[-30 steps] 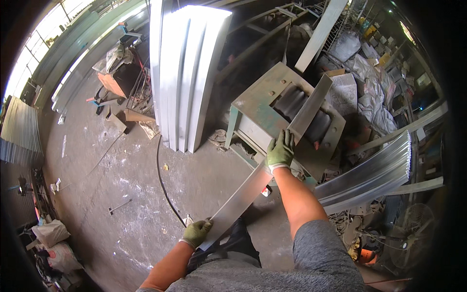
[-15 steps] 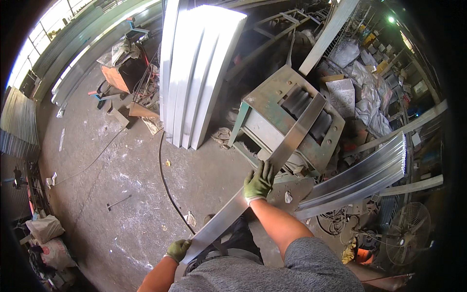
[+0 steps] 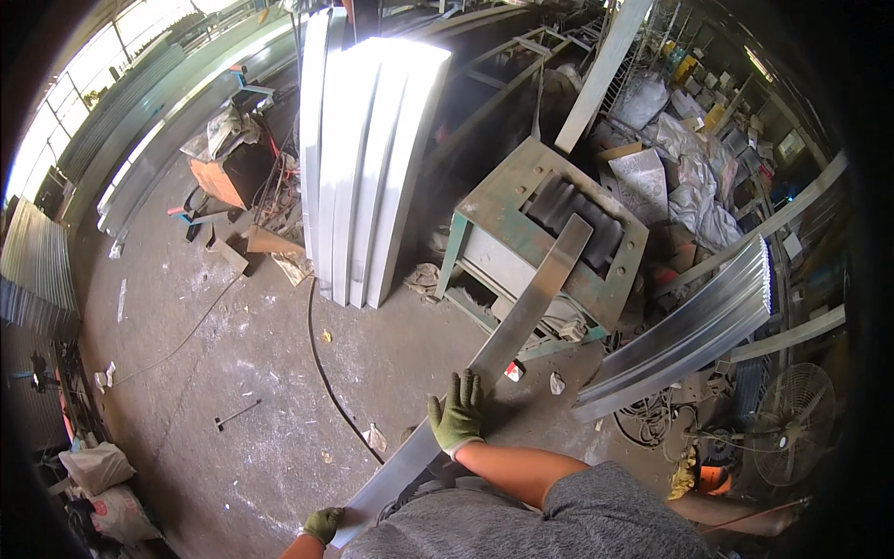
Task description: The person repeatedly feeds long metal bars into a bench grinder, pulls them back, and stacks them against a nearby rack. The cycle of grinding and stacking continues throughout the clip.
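Observation:
A long flat metal strip [image 3: 523, 323] slants from my body up to a green-framed roller machine [image 3: 503, 191]. Its far end lies over the dark ribbed rollers [image 3: 559, 203] in the machine's top opening. At the near end, low in the picture, my left hand [image 3: 323, 524], in a green glove, is closed on the strip's edge. My right hand [image 3: 457, 415], gloved the same way, rests against the strip around its lower middle, fingers stretched and spread.
Tall ribbed metal sheets [image 3: 368, 177] stand left of the machine. Curved sheets [image 3: 680, 326] lie to its right, near a fan [image 3: 793, 424]. A black cable [image 3: 321, 363] crosses the floor. Farther left is a cardboard box [image 3: 219, 180]; a T-shaped tool [image 3: 237, 415] lies on the floor.
The strip has come back toward me, so its far end reaches less far across the rollers. Both hands have moved down and left, and the right hand's fingers have spread.

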Tool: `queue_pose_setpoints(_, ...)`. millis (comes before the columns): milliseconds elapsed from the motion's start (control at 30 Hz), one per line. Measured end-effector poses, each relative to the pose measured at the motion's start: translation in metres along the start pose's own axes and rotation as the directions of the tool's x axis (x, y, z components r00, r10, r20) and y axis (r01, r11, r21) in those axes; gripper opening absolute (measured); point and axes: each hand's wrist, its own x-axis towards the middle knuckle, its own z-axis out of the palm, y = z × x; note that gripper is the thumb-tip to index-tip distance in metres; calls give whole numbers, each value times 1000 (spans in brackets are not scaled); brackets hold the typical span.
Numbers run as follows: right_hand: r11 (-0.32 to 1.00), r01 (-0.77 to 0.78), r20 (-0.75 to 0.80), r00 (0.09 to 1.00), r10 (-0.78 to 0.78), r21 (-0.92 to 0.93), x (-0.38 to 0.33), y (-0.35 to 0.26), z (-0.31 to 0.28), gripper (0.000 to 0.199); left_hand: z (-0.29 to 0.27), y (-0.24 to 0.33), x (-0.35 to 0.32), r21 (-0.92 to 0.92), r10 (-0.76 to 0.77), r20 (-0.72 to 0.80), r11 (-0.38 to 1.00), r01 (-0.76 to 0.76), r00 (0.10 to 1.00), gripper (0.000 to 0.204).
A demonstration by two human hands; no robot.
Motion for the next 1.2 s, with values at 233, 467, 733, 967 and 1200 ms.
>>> queue_pose_setpoints(233,988,115,-266,954,-139,-106,131,88,-54,78,0,174,55,181,60,0,982,-59,998,68)
queue_pose_setpoints(467,988,11,-325,944,-61,-153,252,162,-91,67,9,375,168,70,157,33,985,-159,987,73)
queue_pose_setpoints(733,994,111,-408,907,-102,-1,270,206,-101,58,17,597,277,87,365,17,927,-366,931,71)
queue_pose_setpoints(967,998,41,-465,883,-63,-56,327,254,-140,49,36,734,355,266,539,33,807,-528,841,78)
queue_pose_setpoints(1200,998,4,-513,858,-32,-56,344,254,-138,40,43,696,319,133,363,53,921,-366,930,77)
